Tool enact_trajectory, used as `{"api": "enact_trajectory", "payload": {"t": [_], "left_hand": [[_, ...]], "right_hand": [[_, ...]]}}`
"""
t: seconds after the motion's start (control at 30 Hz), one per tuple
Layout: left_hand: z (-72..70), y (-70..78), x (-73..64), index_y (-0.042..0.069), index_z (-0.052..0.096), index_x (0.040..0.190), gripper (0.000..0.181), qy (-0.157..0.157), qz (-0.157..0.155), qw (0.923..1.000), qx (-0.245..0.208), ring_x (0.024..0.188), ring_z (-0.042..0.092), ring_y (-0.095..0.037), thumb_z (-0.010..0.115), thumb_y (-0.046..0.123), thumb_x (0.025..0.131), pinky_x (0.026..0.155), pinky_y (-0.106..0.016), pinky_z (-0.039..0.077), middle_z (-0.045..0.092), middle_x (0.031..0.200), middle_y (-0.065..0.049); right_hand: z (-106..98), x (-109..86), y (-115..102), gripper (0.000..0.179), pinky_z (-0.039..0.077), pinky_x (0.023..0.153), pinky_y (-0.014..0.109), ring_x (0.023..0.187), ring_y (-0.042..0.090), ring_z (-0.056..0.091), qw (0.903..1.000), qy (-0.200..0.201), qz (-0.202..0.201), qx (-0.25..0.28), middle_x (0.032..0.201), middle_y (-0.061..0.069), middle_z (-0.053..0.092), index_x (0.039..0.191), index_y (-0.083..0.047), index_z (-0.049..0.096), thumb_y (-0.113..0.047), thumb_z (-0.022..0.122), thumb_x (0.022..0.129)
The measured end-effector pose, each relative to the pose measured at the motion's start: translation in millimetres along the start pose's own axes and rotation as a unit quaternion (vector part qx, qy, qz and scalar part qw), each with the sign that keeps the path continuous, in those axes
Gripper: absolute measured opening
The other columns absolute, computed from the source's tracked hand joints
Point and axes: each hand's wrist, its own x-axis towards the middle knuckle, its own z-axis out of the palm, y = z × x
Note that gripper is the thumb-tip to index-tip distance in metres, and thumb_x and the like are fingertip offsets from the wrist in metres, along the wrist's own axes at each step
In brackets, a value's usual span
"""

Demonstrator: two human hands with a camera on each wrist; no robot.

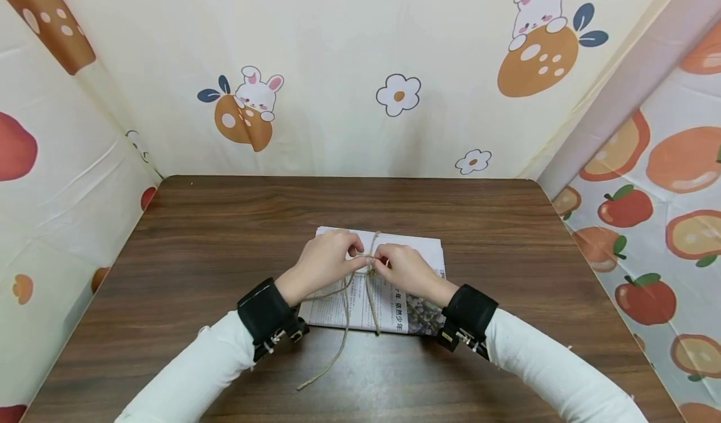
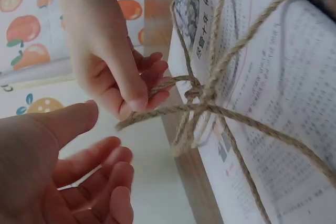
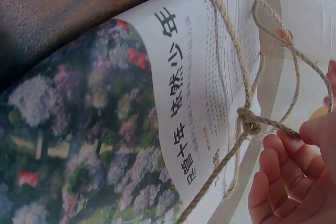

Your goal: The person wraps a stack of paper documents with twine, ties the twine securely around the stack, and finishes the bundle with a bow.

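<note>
A flat newspaper bundle (image 1: 388,304), printed with text and a photo of blossoms, lies on the table. Brown twine (image 3: 231,35) crosses over it and meets in a knot (image 3: 251,121) on top. My right hand (image 1: 407,266) pinches a short length of twine beside the knot between thumb and fingertips. Just across from it is my left hand (image 2: 68,166), its thumb and fingers parted around the gap near a loose twine end (image 2: 123,125). Other twine tails trail over the bundle's near edge, the longest onto the table.
The brown wood-grain table (image 1: 225,223) extends around the bundle. A pale curtain (image 1: 338,47) with rabbits and flowers hangs behind it, and a fruit-print sheet (image 1: 648,254) hangs at the right. Each wrist wears a black strap (image 1: 265,313) with a camera.
</note>
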Motion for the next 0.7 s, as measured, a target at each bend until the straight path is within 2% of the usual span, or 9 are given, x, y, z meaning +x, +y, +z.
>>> {"api": "enact_trajectory", "payload": {"t": [0.1,0.2,0.3,0.37,0.47,0.57,0.7], "left_hand": [[4.2,2.1,6.3,0.015,0.067,0.082,0.018,-0.019,-0.003,0.9998,-0.006,0.060,0.050,-0.007,0.071,0.032,0.079,0.052,-0.024,0.039,0.059,0.069,0.005],[8.4,1.3,8.9,0.014,0.067,0.075,0.011,-0.029,-0.001,0.9994,-0.018,0.055,0.048,-0.007,0.070,0.024,0.080,0.051,-0.023,0.038,0.056,0.062,0.007],[10.4,-1.6,9.6,0.015,0.066,0.070,0.010,-0.031,-0.003,0.9990,-0.033,0.052,0.047,-0.007,0.068,0.015,0.079,0.050,-0.021,0.037,0.054,0.059,0.008],[11.1,-3.7,9.7,0.015,0.065,0.069,0.010,-0.028,-0.003,0.9989,-0.037,0.053,0.047,-0.007,0.067,0.012,0.079,0.051,-0.021,0.037,0.054,0.059,0.007],[12.2,-6.7,9.8,0.015,0.065,0.069,0.010,-0.028,-0.004,0.9988,-0.040,0.054,0.047,-0.006,0.068,0.013,0.078,0.052,-0.021,0.037,0.055,0.060,0.007],[12.1,-8.0,11.0,0.016,0.066,0.069,0.009,-0.027,-0.003,0.9987,-0.044,0.055,0.047,-0.006,0.069,0.014,0.078,0.053,-0.021,0.037,0.056,0.061,0.007],[11.6,-8.6,12.7,0.016,0.066,0.070,0.008,-0.025,0.003,0.9984,-0.050,0.055,0.047,-0.005,0.069,0.014,0.078,0.053,-0.020,0.038,0.058,0.062,0.007]], "right_hand": [[1,-0.7,-3,0.015,0.037,0.052,0.020,0.055,0.003,0.045,1.0000,0.003,-0.002,-0.002,0.068,-0.008,0.056,0.075,-0.017,0.060,-0.017,0.056,0.089],[3,-2.7,-6,0.011,0.037,0.052,0.020,0.055,0.003,0.046,1.0000,0.008,-0.002,-0.005,0.069,-0.007,0.057,0.079,-0.015,0.060,-0.016,0.056,0.089],[5,-5.5,-10,0.004,0.036,0.049,0.019,0.052,0.003,0.044,0.9998,0.019,0.004,-0.005,0.069,-0.005,0.057,0.088,-0.011,0.057,-0.015,0.057,0.089],[7,-9.3,-14,0.007,0.035,0.047,0.019,0.051,0.003,0.042,0.9994,0.029,0.014,-0.010,0.069,-0.005,0.055,0.092,-0.010,0.054,-0.014,0.058,0.088],[11,-15.8,-23,0.006,0.036,0.048,0.018,0.053,0.003,0.043,0.9992,0.037,0.013,-0.012,0.069,-0.005,0.053,0.087,-0.011,0.055,-0.013,0.060,0.086],[14,-21.0,-33,0.004,0.039,0.052,0.018,0.058,0.004,0.049,0.9996,0.027,-0.008,-0.010,0.071,-0.005,0.056,0.081,-0.012,0.058,-0.012,0.061,0.084],[22,-24.3,-44,0.006,0.041,0.055,0.019,0.060,0.004,0.051,0.9993,-0.007,-0.035,-0.009,0.069,-0.006,0.059,0.080,-0.012,0.063,-0.014,0.060,0.085]]}}
